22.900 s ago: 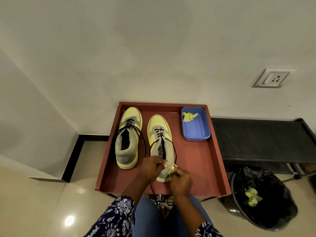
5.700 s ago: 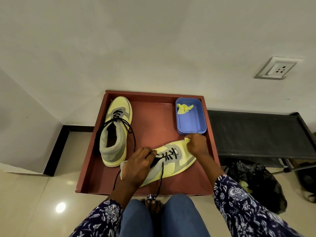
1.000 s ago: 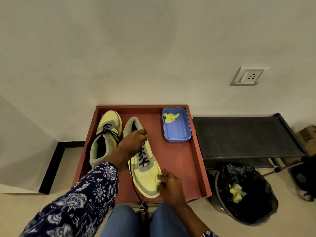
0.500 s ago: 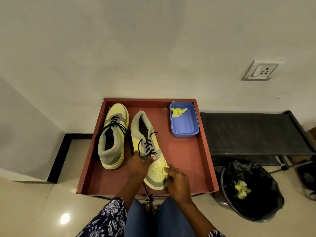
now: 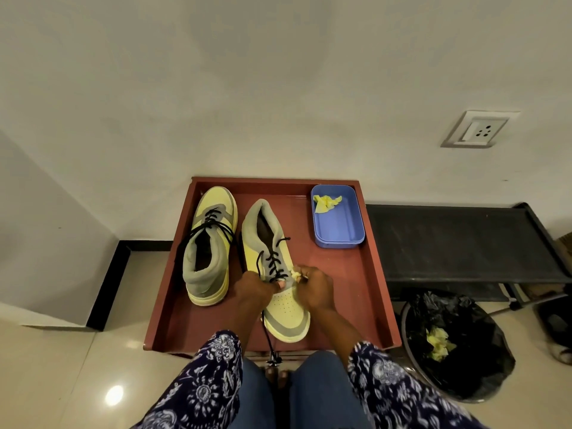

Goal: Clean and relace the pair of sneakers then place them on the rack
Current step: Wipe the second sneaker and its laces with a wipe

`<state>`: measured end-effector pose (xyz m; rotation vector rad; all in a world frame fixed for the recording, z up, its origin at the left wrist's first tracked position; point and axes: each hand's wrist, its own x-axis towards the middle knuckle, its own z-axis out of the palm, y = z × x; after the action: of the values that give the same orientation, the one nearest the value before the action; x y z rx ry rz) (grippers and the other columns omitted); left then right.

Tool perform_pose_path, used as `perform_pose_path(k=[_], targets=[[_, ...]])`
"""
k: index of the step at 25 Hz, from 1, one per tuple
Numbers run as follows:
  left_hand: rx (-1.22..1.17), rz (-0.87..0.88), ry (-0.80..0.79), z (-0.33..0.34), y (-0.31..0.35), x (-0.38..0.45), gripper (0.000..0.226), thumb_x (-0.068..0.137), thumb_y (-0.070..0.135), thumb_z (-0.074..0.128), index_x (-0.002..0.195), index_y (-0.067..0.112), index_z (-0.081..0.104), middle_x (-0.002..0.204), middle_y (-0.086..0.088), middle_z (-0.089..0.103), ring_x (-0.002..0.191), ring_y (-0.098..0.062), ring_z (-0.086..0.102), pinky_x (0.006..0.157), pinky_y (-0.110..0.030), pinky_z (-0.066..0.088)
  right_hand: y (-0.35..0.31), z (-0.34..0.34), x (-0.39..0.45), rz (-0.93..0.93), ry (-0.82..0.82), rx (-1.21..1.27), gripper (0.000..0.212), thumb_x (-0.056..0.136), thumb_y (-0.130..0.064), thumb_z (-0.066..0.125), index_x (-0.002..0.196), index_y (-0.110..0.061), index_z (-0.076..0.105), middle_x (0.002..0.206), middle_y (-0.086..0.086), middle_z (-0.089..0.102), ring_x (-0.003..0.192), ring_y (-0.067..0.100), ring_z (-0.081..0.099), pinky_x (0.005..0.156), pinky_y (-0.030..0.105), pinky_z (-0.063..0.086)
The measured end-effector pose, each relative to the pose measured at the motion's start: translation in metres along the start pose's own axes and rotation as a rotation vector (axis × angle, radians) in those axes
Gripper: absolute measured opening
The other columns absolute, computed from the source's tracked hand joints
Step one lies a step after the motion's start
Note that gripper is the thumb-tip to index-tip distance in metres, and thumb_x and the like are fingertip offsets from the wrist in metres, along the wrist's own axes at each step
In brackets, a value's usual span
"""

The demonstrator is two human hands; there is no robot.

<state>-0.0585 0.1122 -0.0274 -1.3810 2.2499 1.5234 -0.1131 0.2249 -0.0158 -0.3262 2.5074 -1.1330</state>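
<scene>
Two yellow-and-grey sneakers with black laces lie in a red-brown tray (image 5: 376, 292). The left sneaker (image 5: 209, 243) points away from me, laces loose. The right sneaker (image 5: 278, 280) points its toe toward me. My left hand (image 5: 252, 289) grips this sneaker at its left side, by the lowest laces. My right hand (image 5: 315, 287) pinches a small yellow wipe (image 5: 295, 274) against the shoe's right side near the laces. A loose black lace end (image 5: 270, 345) hangs over the tray's near edge.
A blue plastic tub (image 5: 339, 226) with a crumpled yellow wipe sits at the tray's far right corner. A black rack (image 5: 458, 239) stands to the right of the tray. Below it a bin with a black bag (image 5: 458, 345) holds used yellow wipes. A wall socket (image 5: 478, 130) is above.
Within the last second my left hand came down from the shoe's collar to the lower laces. My right hand, with the wipe, moved up from the toe to the shoe's right side.
</scene>
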Motion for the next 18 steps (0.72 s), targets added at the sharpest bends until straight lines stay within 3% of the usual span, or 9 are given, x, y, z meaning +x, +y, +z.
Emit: perform_pose_path(k=[4, 9, 13, 15, 18], targets=[[-0.011, -0.01, -0.009, 0.004, 0.0, 0.001, 0.048, 0.073, 0.031, 0.076, 0.1, -0.005, 0.062, 0.104, -0.021, 0.065, 0.1, -0.033, 0.06, 0.077, -0.035, 0.048, 0.001, -0.004, 0.004, -0.075, -0.073, -0.069, 0.037, 0.086, 0.003, 0.05, 0.121, -0.006, 0.06, 0.129, 0.009, 0.059, 0.119, 0.02, 0.055, 0.1, 0.011, 0.031], [0.012, -0.038, -0.036, 0.004, 0.001, 0.002, 0.052, 0.076, 0.033, 0.074, 0.109, -0.004, 0.059, 0.113, -0.02, 0.062, 0.105, -0.032, 0.058, 0.082, -0.034, 0.048, 0.016, -0.002, -0.029, -0.016, -0.023, -0.15, 0.036, 0.088, 0.001, 0.047, 0.12, -0.004, 0.061, 0.122, 0.013, 0.061, 0.111, 0.024, 0.058, 0.088, 0.008, 0.032], [0.02, -0.035, -0.038, 0.005, 0.002, 0.001, 0.051, 0.078, 0.031, 0.072, 0.112, -0.004, 0.058, 0.117, -0.02, 0.06, 0.108, -0.033, 0.057, 0.086, -0.037, 0.049, 0.018, 0.012, -0.065, 0.027, -0.014, -0.283, 0.029, 0.088, 0.001, 0.048, 0.113, -0.001, 0.061, 0.117, 0.016, 0.055, 0.107, 0.028, 0.054, 0.09, 0.025, 0.04], [0.023, -0.03, -0.034, 0.005, 0.003, 0.0, 0.05, 0.078, 0.03, 0.072, 0.111, -0.005, 0.058, 0.116, -0.021, 0.061, 0.108, -0.034, 0.057, 0.086, -0.037, 0.049, 0.009, 0.023, -0.08, 0.115, 0.078, -0.155, 0.018, 0.088, 0.005, 0.045, 0.094, -0.006, 0.056, 0.098, 0.017, 0.056, 0.088, 0.028, 0.056, 0.074, 0.033, 0.046], [0.048, -0.036, -0.045, 0.005, 0.004, 0.002, 0.05, 0.079, 0.03, 0.071, 0.111, -0.005, 0.058, 0.116, -0.021, 0.061, 0.108, -0.033, 0.058, 0.085, -0.036, 0.048, 0.005, 0.032, -0.094, 0.211, 0.121, 0.241, 0.021, 0.09, 0.006, 0.043, 0.077, -0.011, 0.045, 0.081, 0.011, 0.054, 0.072, 0.022, 0.055, 0.058, 0.03, 0.044]])
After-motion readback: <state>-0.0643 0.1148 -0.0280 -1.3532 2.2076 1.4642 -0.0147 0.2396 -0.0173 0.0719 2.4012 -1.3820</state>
